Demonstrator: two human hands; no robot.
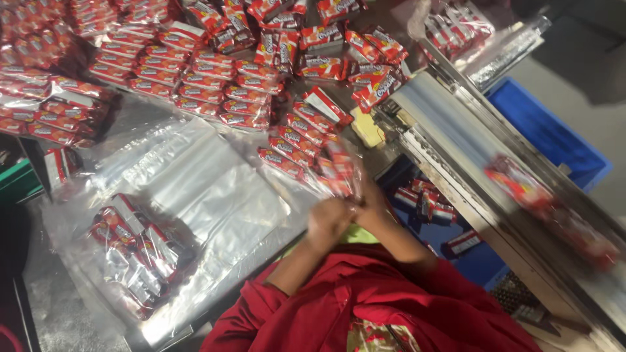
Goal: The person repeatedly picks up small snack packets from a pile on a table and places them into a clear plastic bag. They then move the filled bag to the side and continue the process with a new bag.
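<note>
Your left hand and right hand meet just above your red sleeves, both closed on a clear bag of red snack packets — fingers pinching its lower end. The bag rises from your hands toward the rows of loose red packets spread further up the table. Left of the held bag lies a stack of empty clear bags, and past that stack, nearer you, a filled bag of packets lies flat. Right of the held bag runs a metal conveyor — a blurred packet sits on it. A blue crate stands beyond the conveyor.
</note>
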